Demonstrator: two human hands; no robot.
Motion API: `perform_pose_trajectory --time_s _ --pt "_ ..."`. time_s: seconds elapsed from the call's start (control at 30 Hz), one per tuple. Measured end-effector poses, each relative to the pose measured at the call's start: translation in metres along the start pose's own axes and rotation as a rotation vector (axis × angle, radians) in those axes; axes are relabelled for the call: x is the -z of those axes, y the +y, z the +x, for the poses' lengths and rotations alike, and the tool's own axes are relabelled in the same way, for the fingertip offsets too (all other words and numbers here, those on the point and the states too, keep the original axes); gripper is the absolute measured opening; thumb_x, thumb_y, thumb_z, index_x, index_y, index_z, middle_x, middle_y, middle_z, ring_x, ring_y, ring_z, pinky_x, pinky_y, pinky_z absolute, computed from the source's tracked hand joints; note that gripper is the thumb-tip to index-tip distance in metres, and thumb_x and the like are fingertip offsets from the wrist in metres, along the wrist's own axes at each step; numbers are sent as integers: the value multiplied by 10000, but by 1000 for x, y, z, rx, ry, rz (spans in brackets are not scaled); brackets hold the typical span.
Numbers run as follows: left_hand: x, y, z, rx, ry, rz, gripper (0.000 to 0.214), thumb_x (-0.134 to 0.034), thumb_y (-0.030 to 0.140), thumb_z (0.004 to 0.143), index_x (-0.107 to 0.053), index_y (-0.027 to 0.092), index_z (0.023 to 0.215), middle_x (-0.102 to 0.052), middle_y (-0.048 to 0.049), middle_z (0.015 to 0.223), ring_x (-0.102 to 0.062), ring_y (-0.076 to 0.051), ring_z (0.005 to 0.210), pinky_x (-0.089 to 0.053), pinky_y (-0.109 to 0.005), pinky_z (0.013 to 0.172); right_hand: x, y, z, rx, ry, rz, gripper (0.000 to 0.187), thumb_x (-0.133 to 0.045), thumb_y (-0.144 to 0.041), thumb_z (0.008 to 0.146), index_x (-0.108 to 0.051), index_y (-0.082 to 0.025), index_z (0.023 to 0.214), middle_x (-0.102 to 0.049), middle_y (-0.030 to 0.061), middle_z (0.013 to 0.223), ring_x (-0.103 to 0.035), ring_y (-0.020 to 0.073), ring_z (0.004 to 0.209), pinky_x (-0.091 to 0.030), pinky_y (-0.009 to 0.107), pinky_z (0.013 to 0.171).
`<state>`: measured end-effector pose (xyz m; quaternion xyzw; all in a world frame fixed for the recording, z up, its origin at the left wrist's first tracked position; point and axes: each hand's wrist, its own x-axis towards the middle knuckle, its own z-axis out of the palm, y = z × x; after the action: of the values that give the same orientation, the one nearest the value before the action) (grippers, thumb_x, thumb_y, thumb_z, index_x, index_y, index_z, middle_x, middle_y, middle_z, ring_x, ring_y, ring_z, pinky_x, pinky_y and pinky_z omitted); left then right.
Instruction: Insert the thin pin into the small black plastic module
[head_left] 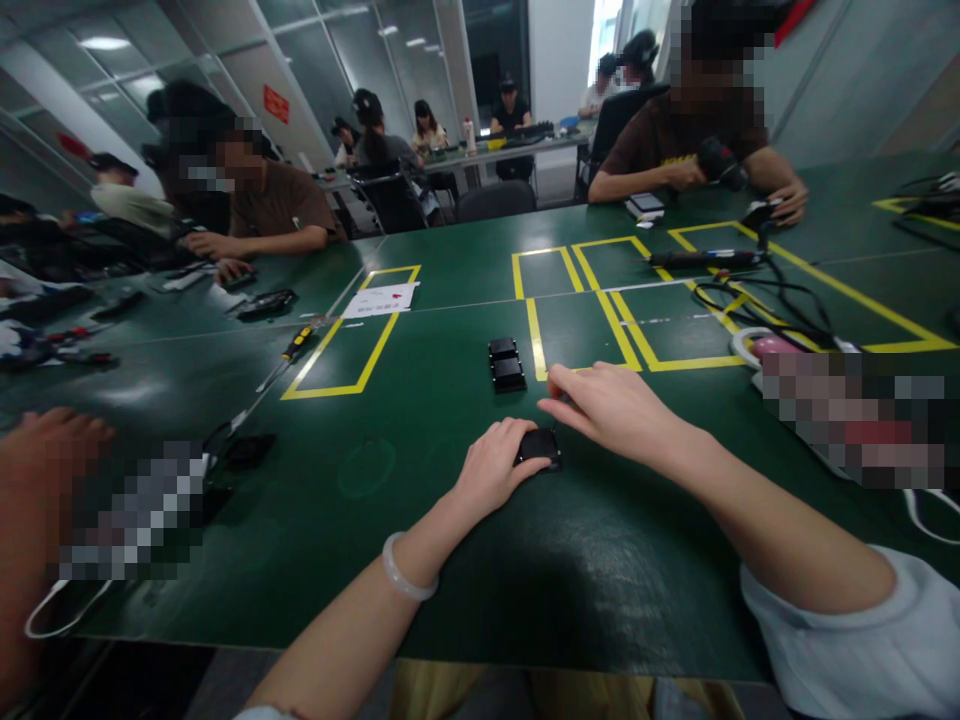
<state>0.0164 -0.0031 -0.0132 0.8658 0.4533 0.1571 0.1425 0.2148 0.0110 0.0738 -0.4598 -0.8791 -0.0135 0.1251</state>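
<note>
Your left hand [491, 470] grip clamps the small black box [538, 446] mid-frame, so pin it flat; right hand [611, 405] grip, can't tell.

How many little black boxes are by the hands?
3. One black box is held by the left hand; two more sit side by side just beyond it. Hands might hide others.

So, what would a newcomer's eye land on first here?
Two bare hands meet at the middle of the dark green table: the left hand holds a small black plastic box, and the right hand is pinched just above it. Behind them sit two more small black blocks, beside bright yellow tape rectangles marked on the tabletop.
</note>
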Motion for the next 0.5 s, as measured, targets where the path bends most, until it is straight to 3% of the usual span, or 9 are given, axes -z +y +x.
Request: perform_pose_trajectory --time_s 0.27,0.5 --pt "-1 0 0 2 -1 18 372 -535 465 902 -490 197 1157 -584 -62 1085 -562 -236 979 -472 -365 830 -2 1 -3 65 30 82 170 -395 -234 917 -502 -169 1033 -676 56 865 -607 173 733 -306 275 596" --pt "0 0 0 5 -5 10 373 -535 465 902 -490 195 1155 -586 -64 1082 -560 -237 981 -471 -373 848 -1 -1 -2 15 5 -42 193 -398 -334 949 -523 -193 910 -661 37 722 -580 171 617 -244 279 545"
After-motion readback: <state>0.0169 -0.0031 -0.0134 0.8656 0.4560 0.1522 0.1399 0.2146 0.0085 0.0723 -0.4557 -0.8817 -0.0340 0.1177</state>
